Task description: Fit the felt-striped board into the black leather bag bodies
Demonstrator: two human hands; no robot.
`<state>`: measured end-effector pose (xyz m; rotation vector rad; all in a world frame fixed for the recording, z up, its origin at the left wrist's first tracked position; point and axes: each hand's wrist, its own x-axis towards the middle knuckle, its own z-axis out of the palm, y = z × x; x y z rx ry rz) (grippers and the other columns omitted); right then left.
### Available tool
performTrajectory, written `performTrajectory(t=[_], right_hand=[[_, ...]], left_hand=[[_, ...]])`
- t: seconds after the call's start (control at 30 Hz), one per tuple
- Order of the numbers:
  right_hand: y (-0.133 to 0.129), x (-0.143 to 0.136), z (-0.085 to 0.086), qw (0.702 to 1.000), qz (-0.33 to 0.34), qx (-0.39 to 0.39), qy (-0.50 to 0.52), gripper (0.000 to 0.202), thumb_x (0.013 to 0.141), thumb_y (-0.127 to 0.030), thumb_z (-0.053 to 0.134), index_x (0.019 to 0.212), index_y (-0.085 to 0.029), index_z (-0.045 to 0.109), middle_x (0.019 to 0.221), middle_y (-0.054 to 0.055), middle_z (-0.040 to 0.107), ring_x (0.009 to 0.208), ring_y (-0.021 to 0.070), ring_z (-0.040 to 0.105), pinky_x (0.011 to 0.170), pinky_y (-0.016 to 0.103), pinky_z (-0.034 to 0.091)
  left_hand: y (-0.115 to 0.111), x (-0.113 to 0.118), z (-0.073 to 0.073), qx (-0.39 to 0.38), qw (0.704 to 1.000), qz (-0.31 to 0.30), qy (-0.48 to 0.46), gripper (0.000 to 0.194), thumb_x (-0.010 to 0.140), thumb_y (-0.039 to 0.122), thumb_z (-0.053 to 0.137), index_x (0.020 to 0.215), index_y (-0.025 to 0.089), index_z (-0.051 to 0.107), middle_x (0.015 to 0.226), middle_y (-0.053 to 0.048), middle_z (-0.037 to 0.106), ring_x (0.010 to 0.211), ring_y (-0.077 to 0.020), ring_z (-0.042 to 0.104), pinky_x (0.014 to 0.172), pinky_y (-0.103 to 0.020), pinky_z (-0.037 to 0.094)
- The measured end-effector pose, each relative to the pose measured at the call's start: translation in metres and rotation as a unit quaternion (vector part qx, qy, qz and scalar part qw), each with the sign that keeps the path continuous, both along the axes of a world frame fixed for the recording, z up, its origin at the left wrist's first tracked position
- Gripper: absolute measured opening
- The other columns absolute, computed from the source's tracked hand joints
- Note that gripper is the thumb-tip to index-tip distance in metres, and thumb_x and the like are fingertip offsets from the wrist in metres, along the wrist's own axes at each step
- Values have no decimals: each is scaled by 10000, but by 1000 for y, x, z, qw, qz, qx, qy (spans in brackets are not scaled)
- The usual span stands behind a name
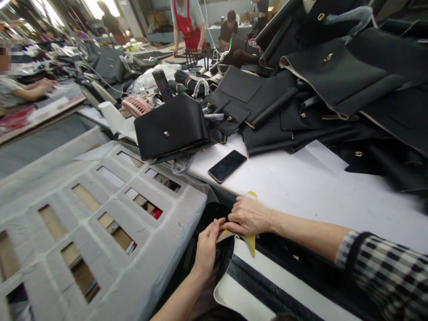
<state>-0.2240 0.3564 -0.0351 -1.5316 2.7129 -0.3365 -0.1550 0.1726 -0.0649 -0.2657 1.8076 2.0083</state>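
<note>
My right hand (246, 216) is closed on a piece of yellow material (250, 244) at the table's near edge. Beside it, my left hand (207, 243) has its fingers pressed together at the left end of the same yellow material, its fingertips close to the right hand's. Just below both hands lies a black and white leather piece (261, 285), its pale side facing up with a dark band along it. What lies under my right hand's fingers is hidden.
A phone (227, 166) lies on the white table (281, 178) beyond my hands. Behind it are a black bag (172, 127) and piled black leather pieces (337, 76). A plastic-covered rack (113, 200) with rectangular openings stands left. Several people are further back.
</note>
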Motion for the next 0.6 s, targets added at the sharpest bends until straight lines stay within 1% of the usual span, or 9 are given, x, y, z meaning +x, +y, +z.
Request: performTrajectory(t=[0.07, 0.1, 0.13, 0.2, 0.33, 0.43, 0.5, 0.6], right_hand=[[1, -1, -1, 1000, 0, 7, 0, 520, 1020, -442, 356, 660, -181, 627, 631, 39, 676, 571, 146, 555, 649, 336, 272], [1, -1, -1, 1000, 1, 7, 2, 528, 1021, -448, 349, 650, -182, 614, 631, 39, 674, 573, 146, 554, 646, 341, 267], [1, -1, -2, 1000, 2, 6, 5, 530, 1023, -449, 344, 646, -183, 604, 630, 37, 672, 574, 145, 554, 648, 344, 265], [2, -1, -3, 1000, 8, 2, 10, 520, 1021, -440, 349, 636, -183, 586, 625, 33, 666, 574, 143, 551, 659, 348, 265], [3, 1, -3, 1000, 9, 5, 10, 506, 1018, -430, 360, 641, -181, 587, 635, 37, 670, 583, 148, 554, 665, 354, 254], [4, 4, -2, 1000, 2, 9, 7, 520, 1020, -442, 339, 651, -180, 594, 624, 45, 668, 579, 157, 553, 658, 357, 239], [4, 5, -1, 1000, 1, 10, 4, 524, 1019, -444, 331, 649, -180, 591, 612, 45, 663, 564, 158, 544, 650, 357, 228], [6, 7, -1, 1000, -3, 13, 2, 525, 1023, -430, 320, 644, -181, 584, 605, 46, 660, 551, 156, 535, 644, 357, 216]], left_hand=[[-5, 9, 18, -29, 996, -51, 70, 423, 930, 462, 550, 1209, 159, 648, 1156, -70, 686, 1119, -264, 600, 979, -310, 448], [-7, 12, 26, -50, 991, -82, 89, 412, 898, 444, 608, 1210, 178, 649, 1105, -52, 704, 1069, -259, 626, 936, -290, 469], [-7, 14, 33, -72, 987, -109, 95, 403, 869, 421, 653, 1203, 195, 650, 1047, -33, 718, 1010, -250, 650, 890, -272, 486], [-5, 16, 40, -106, 981, -140, 82, 371, 838, 394, 690, 1160, 211, 657, 955, -10, 729, 904, -233, 678, 805, -249, 505], [-1, 16, 40, -169, 969, -149, 99, 254, 857, 388, 654, 1019, 194, 687, 868, -5, 721, 796, -201, 664, 725, -223, 476], [-1, 17, 38, -221, 953, -157, 136, 193, 878, 356, 621, 939, 188, 693, 746, 18, 673, 681, -156, 591, 648, -218, 416], [0, 18, 39, -242, 943, -165, 157, 159, 895, 316, 592, 923, 191, 685, 746, 25, 659, 664, -139, 558, 637, -220, 385], [1, 18, 40, -270, 929, -177, 179, 156, 916, 296, 553, 882, 186, 658, 787, 5, 666, 683, -138, 563, 633, -227, 367]])
